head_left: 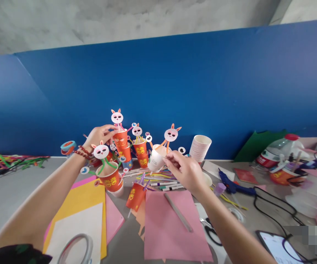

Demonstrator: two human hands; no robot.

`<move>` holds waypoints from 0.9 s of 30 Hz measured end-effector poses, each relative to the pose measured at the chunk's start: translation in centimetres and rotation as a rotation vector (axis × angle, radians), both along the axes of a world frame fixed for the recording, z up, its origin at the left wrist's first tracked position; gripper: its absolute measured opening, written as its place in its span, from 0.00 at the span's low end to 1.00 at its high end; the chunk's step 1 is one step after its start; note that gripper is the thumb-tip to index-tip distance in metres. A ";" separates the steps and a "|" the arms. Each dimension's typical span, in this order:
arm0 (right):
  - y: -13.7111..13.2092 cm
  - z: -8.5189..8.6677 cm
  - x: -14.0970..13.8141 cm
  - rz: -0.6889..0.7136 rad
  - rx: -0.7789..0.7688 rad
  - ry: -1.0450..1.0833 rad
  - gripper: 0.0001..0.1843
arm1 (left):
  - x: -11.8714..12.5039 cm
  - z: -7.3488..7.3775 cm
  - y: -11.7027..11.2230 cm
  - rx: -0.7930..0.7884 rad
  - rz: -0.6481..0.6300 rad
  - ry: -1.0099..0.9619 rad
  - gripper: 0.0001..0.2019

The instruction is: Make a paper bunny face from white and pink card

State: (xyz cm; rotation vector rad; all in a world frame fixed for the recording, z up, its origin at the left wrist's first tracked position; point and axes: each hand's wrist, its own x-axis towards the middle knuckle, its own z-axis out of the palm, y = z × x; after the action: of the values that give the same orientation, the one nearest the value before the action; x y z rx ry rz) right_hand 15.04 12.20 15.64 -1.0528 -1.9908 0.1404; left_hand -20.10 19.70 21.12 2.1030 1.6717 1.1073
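My right hand [184,168] pinches the rim of a white paper cup [155,161], which hangs tilted above the table. Orange pipe-cleaner stems rise from that cup to a paper rabbit face [171,134]. On the left, my left hand [103,135] has its fingers closed at the rim of a red paper cup [120,139] that tops a stack and bears another rabbit face [117,117]. Its grip is partly hidden. Nearer me stands a red rabbit cup [110,176] with green stems, and another rabbit cup [140,147] sits behind.
A white cup stack [200,147] stands by the blue partition [175,84]. Pink paper [172,227], yellow paper [77,205] and a tape roll [76,249] lie in front. To the right are a blue glue gun [234,184], black cord, scissors [212,234], a phone [278,247] and a bottle [276,152].
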 end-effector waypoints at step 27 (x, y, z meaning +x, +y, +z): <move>-2.2 -2.8 2.7 0.029 -0.134 0.052 0.11 | -6.4 -18.1 -6.7 0.189 0.601 -0.779 0.20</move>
State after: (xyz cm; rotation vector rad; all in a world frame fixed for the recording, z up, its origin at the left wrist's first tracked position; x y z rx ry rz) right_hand 17.74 10.02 12.82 -1.0942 -1.9723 0.3172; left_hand -26.48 13.03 3.06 0.9665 1.8177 1.9795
